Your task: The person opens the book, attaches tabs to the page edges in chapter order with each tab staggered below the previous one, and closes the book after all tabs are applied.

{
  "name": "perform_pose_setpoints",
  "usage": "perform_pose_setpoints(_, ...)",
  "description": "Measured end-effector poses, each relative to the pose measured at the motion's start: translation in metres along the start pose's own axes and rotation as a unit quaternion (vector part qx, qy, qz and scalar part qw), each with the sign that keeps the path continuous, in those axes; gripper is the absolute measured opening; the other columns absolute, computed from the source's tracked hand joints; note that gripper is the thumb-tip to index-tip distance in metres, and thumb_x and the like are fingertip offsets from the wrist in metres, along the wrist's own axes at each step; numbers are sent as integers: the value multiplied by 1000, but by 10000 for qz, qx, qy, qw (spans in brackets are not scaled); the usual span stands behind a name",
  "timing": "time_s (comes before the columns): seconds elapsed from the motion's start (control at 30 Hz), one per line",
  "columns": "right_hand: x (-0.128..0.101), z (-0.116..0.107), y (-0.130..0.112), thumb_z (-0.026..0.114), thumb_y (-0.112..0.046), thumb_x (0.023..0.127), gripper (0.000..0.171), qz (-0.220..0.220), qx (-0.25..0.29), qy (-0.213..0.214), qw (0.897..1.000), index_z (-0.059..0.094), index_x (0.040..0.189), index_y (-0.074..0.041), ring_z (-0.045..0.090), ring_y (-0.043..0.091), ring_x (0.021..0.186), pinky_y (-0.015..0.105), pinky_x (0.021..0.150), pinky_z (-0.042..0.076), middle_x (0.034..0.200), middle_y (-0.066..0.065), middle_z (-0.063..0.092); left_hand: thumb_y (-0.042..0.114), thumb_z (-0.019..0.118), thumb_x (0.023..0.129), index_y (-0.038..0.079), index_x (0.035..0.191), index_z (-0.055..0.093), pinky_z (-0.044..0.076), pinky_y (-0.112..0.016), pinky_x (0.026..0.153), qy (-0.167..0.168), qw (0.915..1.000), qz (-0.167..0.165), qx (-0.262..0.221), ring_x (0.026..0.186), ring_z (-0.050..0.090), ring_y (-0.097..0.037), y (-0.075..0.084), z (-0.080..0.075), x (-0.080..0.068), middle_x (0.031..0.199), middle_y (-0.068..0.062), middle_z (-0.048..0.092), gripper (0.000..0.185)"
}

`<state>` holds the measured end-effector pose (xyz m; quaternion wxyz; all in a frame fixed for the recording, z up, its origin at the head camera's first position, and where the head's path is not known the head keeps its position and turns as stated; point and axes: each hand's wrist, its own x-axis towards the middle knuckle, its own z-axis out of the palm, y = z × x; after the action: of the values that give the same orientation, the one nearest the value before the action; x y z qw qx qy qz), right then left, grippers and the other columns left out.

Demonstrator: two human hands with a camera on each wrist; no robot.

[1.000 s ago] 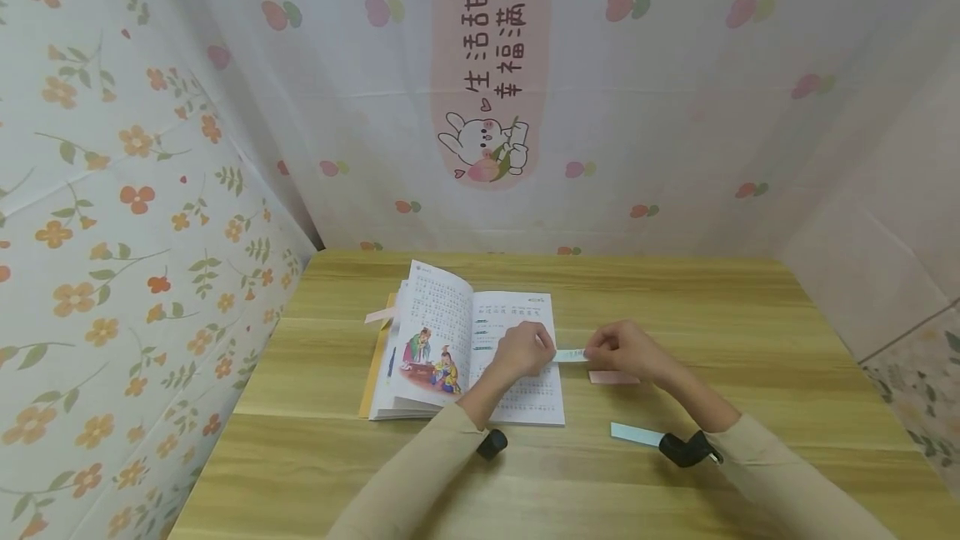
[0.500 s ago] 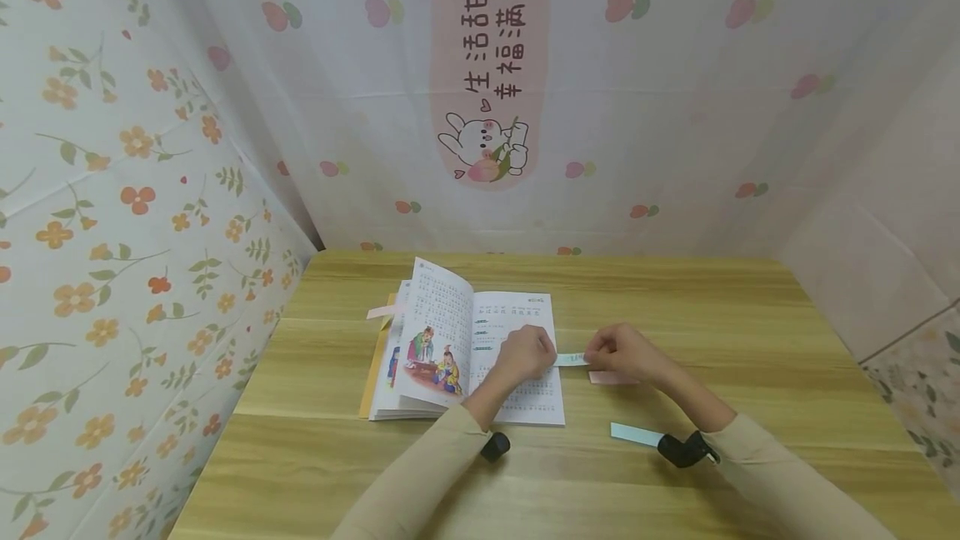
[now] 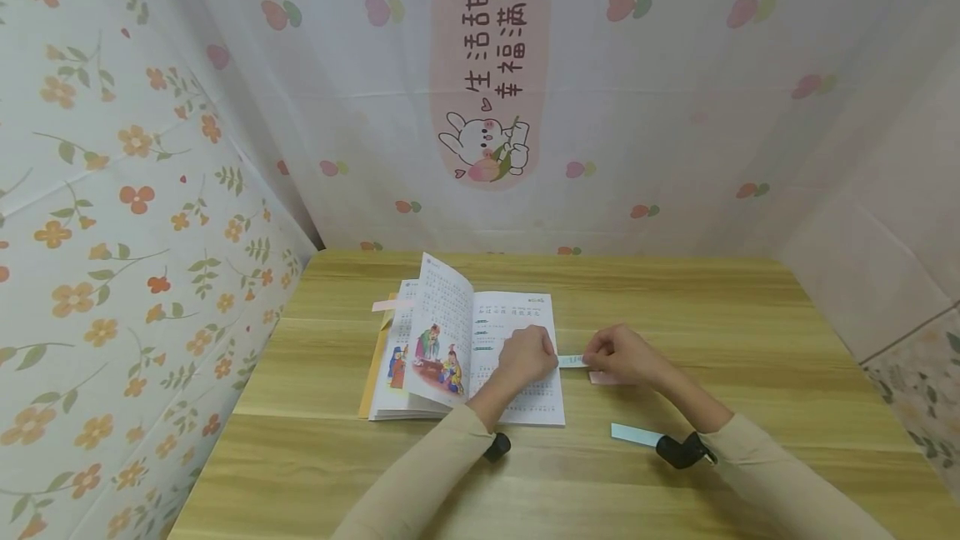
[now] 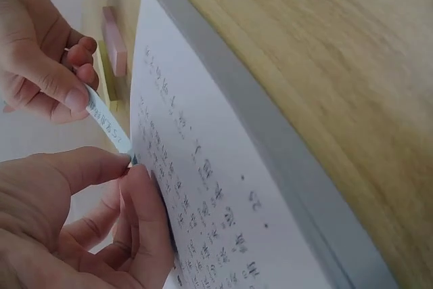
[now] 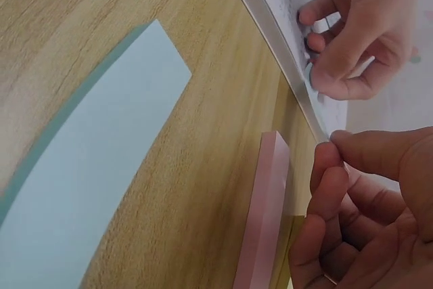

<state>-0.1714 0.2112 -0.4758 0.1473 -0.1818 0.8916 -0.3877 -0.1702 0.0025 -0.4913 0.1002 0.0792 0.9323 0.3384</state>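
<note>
left hand [image 3: 527, 357]: middle of the head view, forearm in a beige sleeve rising from the lower centre of the frame. it rests on the right-hand page of the open book [image 3: 517, 332]; thumb and forefinger pinch the near end of a pale blue paper strip [image 3: 573, 361] right at the page's outer edge. the fingers [image 4: 145, 208] are curled, tips pressed together on the strip.

right hand [image 3: 619, 354]: just right of the left hand, forearm entering from the lower right of the frame. its curled fingers [image 5: 325, 167] pinch the other end of the same strip, so the strip spans the short gap between the two hands, beside the book's right edge.

pink sticky pad [image 3: 600, 377]: flat on the desk [image 3: 750, 332], partly under the right hand, just beside the book.

second blue strip [image 3: 633, 434]: flat on the desk in the lower right of the head view, near the right wrist, apart from both hands.

open book: centre of the desk, left page with a coloured picture standing partly raised, a pink tab [image 3: 392, 305] poking out at its left side.

backdrop: floral sheet at left, white sheet with a rabbit picture [image 3: 483, 144] at upper centre.
</note>
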Motion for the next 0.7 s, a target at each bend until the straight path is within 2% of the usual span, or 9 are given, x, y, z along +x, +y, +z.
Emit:
perform_pose_setpoints(0.13, 1, 1, 3, 70, -4, 94, 8, -27, 11, -19, 10000, 72, 87, -2, 55, 17, 67, 25, 58, 44, 74, 1, 64, 8, 75, 84, 14, 75, 60, 45, -26, 51, 14, 9999, -64, 97, 57, 55, -14, 1, 2, -1, 67, 3, 57, 18)
perform_pose_setpoints(0.4, 2, 2, 5, 70, -3, 93, 9, -38, -88, 13, 10000, 71, 84, -3, 54, 16, 67, 25, 56, 43, 74, -1, 63, 15, 78, 84, 12, 82, 61, 46, -29, 55, 103, 9996, -210, 176, 60, 56, -16, 3, 0, -3, 71, 2, 57, 18)
perform_pose_setpoints(0.57, 2, 2, 4, 70, -6, 94, 10, 76, -237, 78, 9997, 71, 85, -4, 55, 16, 68, 27, 58, 44, 76, -1, 64, 20, 77, 87, 13, 88, 58, 45, -30, 55, 188, 9993, -105, 314, 61, 55, -16, 2, 3, -6, 74, 1, 56, 21)
perform_pose_setpoints(0.7, 1, 0, 4, 69, -11, 96, 10, 146, -409, 230, 9988, 71, 88, -5, 57, 16, 72, 31, 64, 47, 79, -1, 65, 23, 77, 89, 12, 95, 57, 46, -31, 55, 382, 9980, 134, 476, 62, 55, -17, 3, 3, -11, 77, 2, 56, 23)
